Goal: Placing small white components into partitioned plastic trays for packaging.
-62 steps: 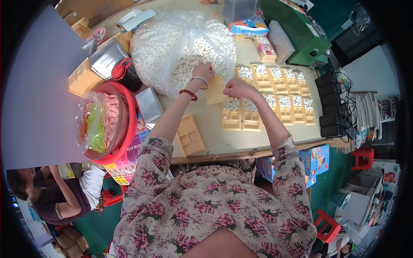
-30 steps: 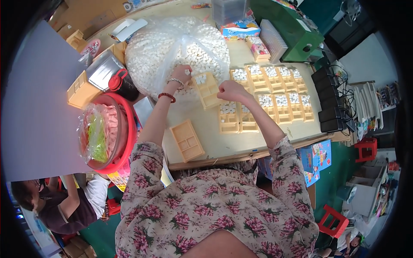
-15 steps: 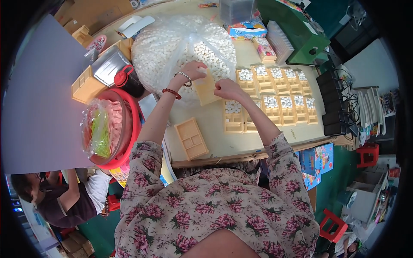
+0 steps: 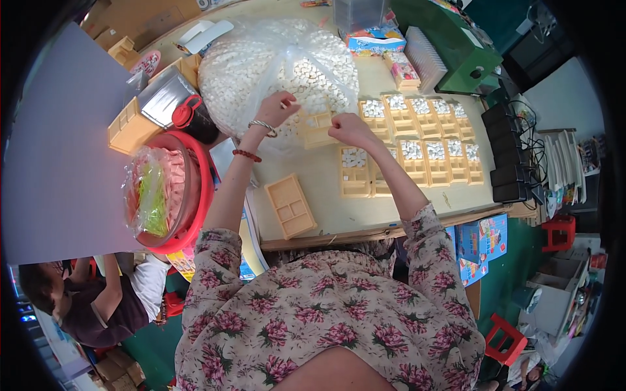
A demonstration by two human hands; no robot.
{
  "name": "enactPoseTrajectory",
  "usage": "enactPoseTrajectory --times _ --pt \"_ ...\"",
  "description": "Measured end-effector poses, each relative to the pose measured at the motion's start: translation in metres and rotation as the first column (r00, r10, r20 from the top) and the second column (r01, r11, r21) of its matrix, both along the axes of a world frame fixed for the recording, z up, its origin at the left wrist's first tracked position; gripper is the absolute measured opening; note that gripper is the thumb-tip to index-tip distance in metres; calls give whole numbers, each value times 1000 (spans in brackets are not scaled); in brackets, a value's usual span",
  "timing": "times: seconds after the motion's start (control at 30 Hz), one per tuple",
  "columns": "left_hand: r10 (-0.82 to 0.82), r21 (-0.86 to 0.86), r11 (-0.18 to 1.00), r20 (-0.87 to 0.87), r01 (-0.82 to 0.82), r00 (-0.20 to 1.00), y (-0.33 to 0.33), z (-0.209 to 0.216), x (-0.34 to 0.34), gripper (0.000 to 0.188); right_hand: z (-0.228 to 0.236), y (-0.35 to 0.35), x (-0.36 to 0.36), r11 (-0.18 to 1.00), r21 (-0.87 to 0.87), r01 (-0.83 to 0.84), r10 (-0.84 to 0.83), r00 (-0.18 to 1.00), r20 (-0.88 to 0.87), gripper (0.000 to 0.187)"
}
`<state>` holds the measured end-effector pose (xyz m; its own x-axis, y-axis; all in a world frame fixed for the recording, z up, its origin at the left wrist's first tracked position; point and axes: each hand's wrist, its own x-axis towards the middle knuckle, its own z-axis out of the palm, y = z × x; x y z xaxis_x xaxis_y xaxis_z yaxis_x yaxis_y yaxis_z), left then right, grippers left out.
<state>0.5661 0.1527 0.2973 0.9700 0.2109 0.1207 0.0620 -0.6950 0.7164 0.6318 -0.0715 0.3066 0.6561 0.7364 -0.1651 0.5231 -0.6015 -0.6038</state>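
My right hand (image 4: 352, 130) is closed on the right edge of a cream plastic compartment tray (image 4: 317, 128), with the thumb and curled fingers on its rim. The tray is at the front of a big clear plastic bag (image 4: 251, 72) full of small white cubes (image 4: 319, 81). Just left of that tray, over the bag's near side, is my left hand (image 4: 279, 109); its fingers are bent but apart, and I see nothing held in them. A second cream tray (image 4: 290, 206), with bare compartments, lies near the table's front edge.
Two rows of cream trays (image 4: 412, 171), white cubes in their far compartments, stand at right. A red basin (image 4: 203, 202) and a dark bottle with a red lid (image 4: 190, 116) are at left. Black boxes with cables (image 4: 508, 153) line the right edge. Another person (image 4: 98, 300) sits lower left.
My left hand has drawn back to the left, away from the held tray. The tray has turned, so its compartments show more plainly. My right hand keeps its hold, shifted slightly right.
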Motion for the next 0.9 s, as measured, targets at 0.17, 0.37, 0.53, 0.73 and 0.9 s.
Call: enactPoseTrajectory --times 0.17,0.37,0.53,0.73,0.9 --pt "-6 84 996 8 5 1000 -36 -6 -21 42 -6 -3 -5 999 34 -2 -1 996 88 21" --pt "109 -46 993 37 -107 993 -41 -21 -22 35 -2 -11 -15 997 78 19 -21 999 30 22" --pt "174 -118 981 169 -156 970 -28 -20 -21 23 3 -20 -25 996 77 53 -51 998 -26 20" --pt "163 -132 981 186 -140 969 -36 -4 -44 19 -6 -43 -49 988 151 43 -37 998 -44 22" --pt "51 -112 993 89 -41 995 -54 9 -46 24 -11 -49 -53 975 214 65 -49 996 -80 23"
